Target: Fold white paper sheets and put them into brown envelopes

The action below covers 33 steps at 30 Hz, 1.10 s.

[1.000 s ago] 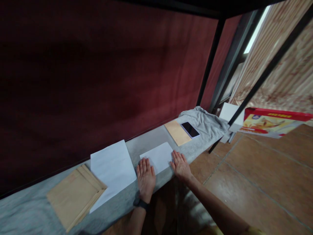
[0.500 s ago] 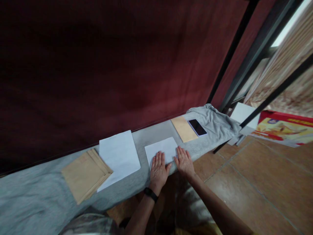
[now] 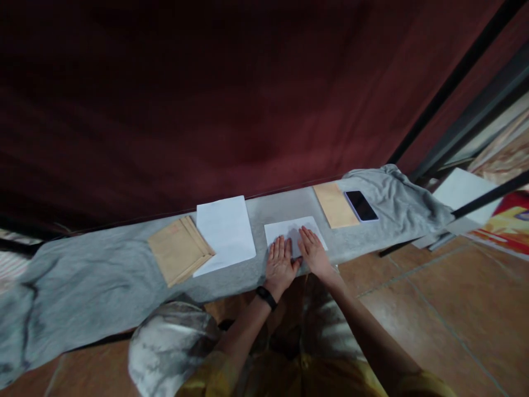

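Observation:
Both of my hands press flat on a small white sheet of paper, which looks folded, on the narrow grey-covered bench. My left hand, with a black band at its wrist, covers the near left part, fingers stretched out. My right hand lies flat near the sheet's right half, close beside the left. To the left are larger white paper and a pile of brown envelopes overlapping its left edge. A single tan envelope lies to the right, with a phone beside it, dark screen up.
Grey cloth covers the bench and bunches at both ends. A dark red curtain-like surface rises behind it. At right stand black poles, a white box and a red-and-yellow carton. Tiled floor lies below.
My right hand has moved left over the small sheet, closer to my left hand. The head view has turned, so the bench appears shifted right and more of its left end shows.

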Available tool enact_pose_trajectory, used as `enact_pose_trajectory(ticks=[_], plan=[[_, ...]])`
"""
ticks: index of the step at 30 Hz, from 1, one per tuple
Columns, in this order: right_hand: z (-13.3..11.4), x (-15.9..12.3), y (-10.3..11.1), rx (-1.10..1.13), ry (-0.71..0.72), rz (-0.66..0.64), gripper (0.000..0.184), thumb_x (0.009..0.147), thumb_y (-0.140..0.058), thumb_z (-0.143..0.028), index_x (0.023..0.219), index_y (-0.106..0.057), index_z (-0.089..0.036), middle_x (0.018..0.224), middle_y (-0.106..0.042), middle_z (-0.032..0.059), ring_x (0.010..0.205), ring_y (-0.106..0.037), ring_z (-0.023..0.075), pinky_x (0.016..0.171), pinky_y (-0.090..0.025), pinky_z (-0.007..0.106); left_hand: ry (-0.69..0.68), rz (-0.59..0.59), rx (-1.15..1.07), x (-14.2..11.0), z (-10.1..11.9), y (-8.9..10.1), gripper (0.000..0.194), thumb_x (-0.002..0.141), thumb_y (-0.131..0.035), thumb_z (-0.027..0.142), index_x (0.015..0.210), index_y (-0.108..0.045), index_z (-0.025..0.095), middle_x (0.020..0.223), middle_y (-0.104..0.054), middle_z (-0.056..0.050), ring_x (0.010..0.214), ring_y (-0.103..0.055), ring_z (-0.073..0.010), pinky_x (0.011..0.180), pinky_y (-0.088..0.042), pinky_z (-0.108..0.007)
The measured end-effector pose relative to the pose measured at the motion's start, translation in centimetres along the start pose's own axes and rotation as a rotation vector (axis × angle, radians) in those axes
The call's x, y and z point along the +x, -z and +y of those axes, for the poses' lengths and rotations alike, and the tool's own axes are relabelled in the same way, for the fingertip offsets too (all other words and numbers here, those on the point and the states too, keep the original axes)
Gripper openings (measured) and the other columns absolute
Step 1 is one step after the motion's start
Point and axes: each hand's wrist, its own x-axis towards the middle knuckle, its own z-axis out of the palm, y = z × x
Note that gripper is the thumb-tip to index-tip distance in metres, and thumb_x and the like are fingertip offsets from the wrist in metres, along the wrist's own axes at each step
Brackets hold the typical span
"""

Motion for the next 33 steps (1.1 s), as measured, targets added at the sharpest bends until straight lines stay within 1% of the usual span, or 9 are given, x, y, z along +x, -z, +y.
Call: enact_pose_trajectory(ticks=[3, 7, 10, 14, 18, 22, 26, 31, 33], plan=[[-0.8, 0.2, -0.5, -0.042, 0.044, -0.084, 0.052, 0.103, -0.025, -0.031, 0.149, -0.042, -0.014, 0.155, -0.041, 0.0128, 0.145, -0.033, 0.0244, 0.118, -0.024, 0.047, -0.003, -0.007, 0.008, 0.0, -0.1, -0.3, 0.073, 0.093, -0.048, 0.044, 0.153, -0.029, 0.007, 0.161, -0.023, -0.021, 0.150, -0.022, -0.0318, 0.121, -0.020, -0.050], [-1.0, 0.0, -0.7, -0.124, 0.018, -0.122, 0.051, 0.104, -0.026, -0.033, 0.148, -0.043, -0.016, 0.157, -0.037, 0.0119, 0.147, -0.029, 0.0256, 0.119, -0.021, 0.049, -0.024, 0.007, 0.012, 0.0, -0.2, -0.6, 0.072, 0.093, -0.048, 0.042, 0.153, -0.028, 0.007, 0.161, -0.024, -0.021, 0.150, -0.021, -0.0319, 0.121, -0.020, -0.052], [-0.7, 0.0, -0.4, -0.150, -0.010, -0.119, 0.051, 0.104, -0.026, -0.035, 0.149, -0.041, -0.016, 0.158, -0.036, 0.0122, 0.146, -0.030, 0.0255, 0.118, -0.022, 0.047, -0.036, 0.032, 0.016, -0.1, -0.2, -0.6, 0.070, 0.095, -0.046, 0.045, 0.152, -0.031, 0.008, 0.160, -0.028, -0.021, 0.150, -0.022, -0.0313, 0.120, -0.022, -0.052], [0.2, 0.0, 0.0, -0.195, -0.083, -0.067, 0.053, 0.104, -0.027, -0.040, 0.150, -0.040, -0.016, 0.158, -0.035, 0.0133, 0.144, -0.034, 0.0281, 0.117, -0.024, 0.048, -0.028, 0.059, 0.021, -0.2, -0.2, -0.4, 0.068, 0.096, -0.044, 0.049, 0.151, -0.034, 0.009, 0.159, -0.030, -0.020, 0.149, -0.025, -0.0298, 0.120, -0.024, -0.050], [0.7, -0.1, 0.1, -0.223, -0.106, -0.042, 0.054, 0.104, -0.028, -0.040, 0.151, -0.039, -0.016, 0.157, -0.037, 0.0134, 0.143, -0.036, 0.0279, 0.116, -0.025, 0.047, 0.006, 0.052, 0.012, -0.1, -0.1, 0.0, 0.061, 0.099, -0.037, 0.045, 0.150, -0.037, 0.011, 0.158, -0.034, -0.017, 0.148, -0.028, -0.0271, 0.120, -0.025, -0.048], [0.6, 0.0, -0.2, -0.240, -0.121, -0.024, 0.053, 0.104, -0.031, -0.040, 0.150, -0.039, -0.016, 0.157, -0.038, 0.0119, 0.142, -0.038, 0.0280, 0.117, -0.023, 0.047, 0.080, 0.021, 0.023, 1.3, 0.0, 0.3, 0.056, 0.101, -0.033, 0.039, 0.149, -0.040, 0.010, 0.156, -0.038, -0.016, 0.147, -0.031, -0.0267, 0.120, -0.026, -0.048], [0.3, 0.0, -0.5, -0.234, -0.140, -0.019, 0.052, 0.104, -0.034, -0.041, 0.150, -0.040, -0.017, 0.158, -0.036, 0.0103, 0.142, -0.037, 0.0274, 0.118, -0.022, 0.046, 0.089, -0.036, 0.029, 3.5, -0.2, 0.2, 0.055, 0.101, -0.031, 0.036, 0.150, -0.038, 0.013, 0.158, -0.036, -0.012, 0.148, -0.029, -0.0255, 0.121, -0.023, -0.047], [-0.5, 1.1, -0.1, -0.203, -0.222, -0.038, 0.048, 0.104, -0.029, -0.034, 0.145, -0.047, -0.018, 0.153, -0.043, 0.0112, 0.140, -0.041, 0.0288, 0.118, -0.015, 0.056, 0.099, -0.042, 0.057, 5.4, -0.9, -0.5, 0.055, 0.100, -0.029, 0.032, 0.152, -0.034, 0.014, 0.160, -0.032, -0.011, 0.149, -0.026, -0.0250, 0.123, -0.018, -0.048], [-1.1, 2.2, 0.1, -0.188, -0.201, -0.058, 0.047, 0.104, -0.027, -0.030, 0.143, -0.049, -0.016, 0.151, -0.046, 0.0124, 0.139, -0.042, 0.0292, 0.118, -0.015, 0.057, 0.101, -0.054, 0.070, 5.9, -1.1, -0.7, 0.055, 0.100, -0.029, 0.030, 0.152, -0.035, 0.015, 0.160, -0.032, -0.011, 0.149, -0.025, -0.0258, 0.123, -0.017, -0.049]])
